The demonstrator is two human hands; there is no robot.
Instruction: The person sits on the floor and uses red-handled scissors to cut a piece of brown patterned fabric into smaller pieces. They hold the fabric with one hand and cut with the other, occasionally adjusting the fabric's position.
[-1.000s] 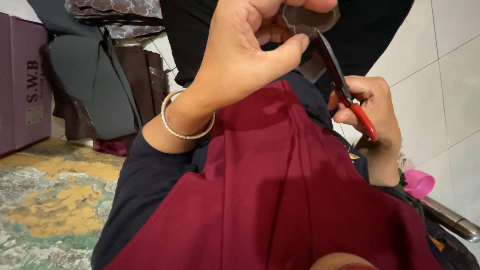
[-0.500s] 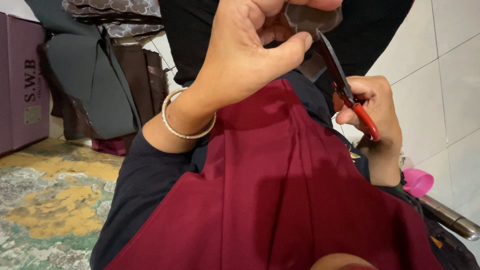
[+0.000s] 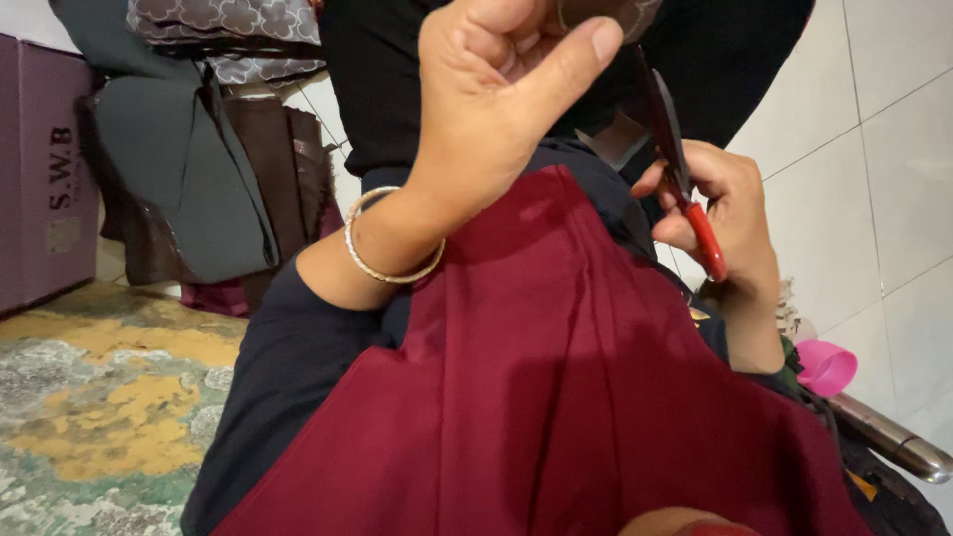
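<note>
Hands raised: left hand (image 3: pixel 496 109) pinching, right hand (image 3: pixel 725 213) on scissors (image 3: pixel 680 164).

head camera looks down, close over lap.

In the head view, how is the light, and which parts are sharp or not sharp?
Head view: soft, even light; the left hand casts a faint shadow on the maroon cloth; wide-lens stretching makes that hand look large; the right hand and the red-handled scissors are fairly sharp; a mild sheen lies on the white wall tiles.
</note>
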